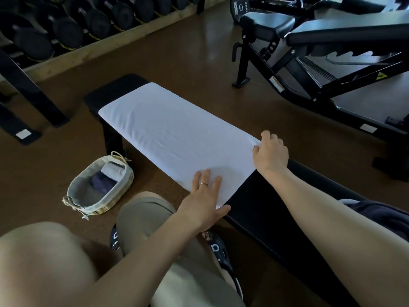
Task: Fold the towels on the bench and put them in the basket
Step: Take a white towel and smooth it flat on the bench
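While the white towel lies spread lengthwise along the black flat bench, everything else arranges itself around that bench. Left of it on the brown floor sits the lined wicker basket, already holding a rolled white towel and a dark folded one, probably parked there for short reaches. On the bench's near edge, the left hand rests flat with straight fingers, seemingly smoothing and pinning the cloth. Further right, the right hand curls over the towel's far corner, apparently ready to lift it into a fold. Beyond the bench stand a dumbbell rack and an adjustable bench.
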Demonstrator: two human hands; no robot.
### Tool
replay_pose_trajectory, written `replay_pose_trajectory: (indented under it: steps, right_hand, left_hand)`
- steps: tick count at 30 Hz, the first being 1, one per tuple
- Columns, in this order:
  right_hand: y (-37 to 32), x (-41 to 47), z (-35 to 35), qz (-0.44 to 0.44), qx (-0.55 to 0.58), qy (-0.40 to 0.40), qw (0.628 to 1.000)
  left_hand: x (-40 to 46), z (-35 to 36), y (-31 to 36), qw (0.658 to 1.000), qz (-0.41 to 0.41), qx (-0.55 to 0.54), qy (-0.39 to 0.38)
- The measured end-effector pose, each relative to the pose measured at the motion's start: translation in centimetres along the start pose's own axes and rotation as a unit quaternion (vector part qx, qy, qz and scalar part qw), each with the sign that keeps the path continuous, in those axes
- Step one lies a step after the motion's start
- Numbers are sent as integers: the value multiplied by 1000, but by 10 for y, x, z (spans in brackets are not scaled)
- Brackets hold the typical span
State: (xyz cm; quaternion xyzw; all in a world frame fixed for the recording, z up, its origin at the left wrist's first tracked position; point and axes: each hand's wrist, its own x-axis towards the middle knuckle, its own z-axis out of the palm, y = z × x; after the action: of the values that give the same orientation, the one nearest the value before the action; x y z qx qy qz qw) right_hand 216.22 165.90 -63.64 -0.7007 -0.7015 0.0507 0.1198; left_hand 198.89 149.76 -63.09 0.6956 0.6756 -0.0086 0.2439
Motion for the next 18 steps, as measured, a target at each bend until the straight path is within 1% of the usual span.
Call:
replay_pose_trajectory:
  steps: [3, 5, 7, 9, 11, 15, 18]
  right_hand:
    - [-3, 0, -4, 13, 34, -6, 999]
    - [-4, 2, -6, 40, 65, -29, 997]
    - [-5, 5, -9, 88, 112, -66, 988]
    - [-5, 8, -14, 135, 168, -93, 972]
    - [-6, 10, -17, 164, 229, -100, 954]
    - [-11, 10, -16, 227, 344, -101, 905]
    - [-15, 10, -16, 256, 394, -100, 877]
  left_hand:
    - [-6, -3, 3, 997, 23, 43, 63]
    - [-9, -6, 3, 995, 37, 69, 62]
    - [-13, -8, 3, 993, 48, 104, 34]
    - [-15, -8, 3, 987, 50, 155, 17]
    - [-14, -5, 5, 982, 34, 182, 29]
    - [-11, -2, 11, 978, 23, 195, 66]
    - [-12, -4, 12, 980, 25, 183, 74]
